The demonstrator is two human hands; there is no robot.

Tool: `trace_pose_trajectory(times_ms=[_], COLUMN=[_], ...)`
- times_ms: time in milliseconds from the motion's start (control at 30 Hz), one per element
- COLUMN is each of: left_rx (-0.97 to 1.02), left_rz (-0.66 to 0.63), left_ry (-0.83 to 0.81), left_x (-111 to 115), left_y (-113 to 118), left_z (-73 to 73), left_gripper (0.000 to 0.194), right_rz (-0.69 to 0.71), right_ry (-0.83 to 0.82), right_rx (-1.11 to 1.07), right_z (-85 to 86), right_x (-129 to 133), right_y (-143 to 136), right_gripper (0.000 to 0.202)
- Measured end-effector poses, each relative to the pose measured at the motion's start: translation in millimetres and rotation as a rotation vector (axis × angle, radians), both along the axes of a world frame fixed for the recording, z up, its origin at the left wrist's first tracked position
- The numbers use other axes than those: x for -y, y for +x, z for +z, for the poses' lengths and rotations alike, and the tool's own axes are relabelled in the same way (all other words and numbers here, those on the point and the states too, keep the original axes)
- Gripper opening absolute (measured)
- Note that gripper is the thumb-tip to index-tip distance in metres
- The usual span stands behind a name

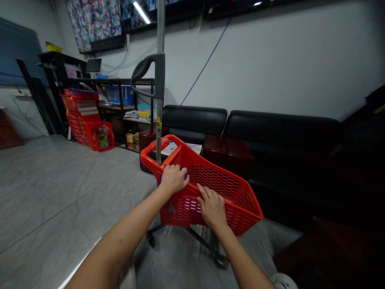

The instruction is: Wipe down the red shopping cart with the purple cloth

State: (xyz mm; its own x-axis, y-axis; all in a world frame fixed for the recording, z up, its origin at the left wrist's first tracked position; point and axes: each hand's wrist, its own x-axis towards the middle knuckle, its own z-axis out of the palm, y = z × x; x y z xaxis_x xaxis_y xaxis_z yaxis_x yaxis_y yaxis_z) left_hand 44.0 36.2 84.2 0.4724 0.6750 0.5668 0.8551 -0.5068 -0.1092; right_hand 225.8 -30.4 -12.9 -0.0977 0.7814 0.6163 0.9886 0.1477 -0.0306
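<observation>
A red plastic shopping cart [210,172] with a slotted basket stands on dark legs with casters. A grey metal pole with a dark grip [160,76] rises at its handle end. My left hand [173,179] is closed round a purple cloth [183,173] on the near rim, close to the handle. My right hand [212,204] lies against the near side of the basket, fingers spread and reaching up to the rim, with nothing held in it.
Behind the cart stand black sofas [195,118] with dark red armrests. Stacked red crates [81,116] and a shelf with blue binders [120,95] are at the back left. Screens [96,22] hang on the wall. Grey tiled floor [60,192] extends left.
</observation>
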Motion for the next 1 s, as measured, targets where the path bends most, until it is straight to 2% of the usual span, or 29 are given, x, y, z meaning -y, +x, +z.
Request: trace_pose_trajectory(times_ms=[133, 233, 367, 467, 600, 700, 800, 900, 1000], left_rx=[0.051, 0.095, 0.111, 0.112, 0.028, 0.004, 0.042, 0.096, 0.118], left_rz=[0.064, 0.079, 0.026, 0.021, -0.044, 0.010, 0.076, 0.135, 0.121], left_ry=[0.045, 0.043, -0.008, -0.044, -0.065, -0.051, -0.010, 0.007, -0.019], left_x=[0.3, 5.5, 14.1, 15.9, 7.6, -2.9, -10.2, -10.5, -4.5], left_y=[-2.3, 15.5, 47.0, 57.2, 41.2, 17.8, 2.0, 5.0, 26.2], left_z=[-0.6, -11.4, -26.4, -29.7, -20.3, -9.5, -4.9, -10.6, -24.3], left_gripper=[0.028, 0.024, 0.023, 0.024, 0.033, 0.036, 0.034, 0.031, 0.028], right_rz=[-0.051, -0.100, -0.097, -0.067, -0.096, -0.121, -0.123, -0.161, -0.173], right_ry=[0.026, 0.024, -0.010, -0.027, -0.008, 0.006, -0.003, -0.003, 0.005], right_rx=[-0.010, -0.032, -0.009, 0.024, 0.022, 0.033, 0.038, 0.012, 0.001], right_z=[-4.7, -5.9, -4.1, -1.8, -3.4, -8.7, -13.5, -15.7, -16.5], right_x=[1.9, 1.0, 0.7, 2.6, 10.6, 18.9, 22.3, 19.2, 14.4], right_y=[-1.4, -8.5, -11.9, -5.8, 16.1, 32.4, 32.1, 17.3, 3.6], right_gripper=[0.046, 0.044, 0.041, 0.041, 0.044, 0.045, 0.046, 0.047, 0.047])
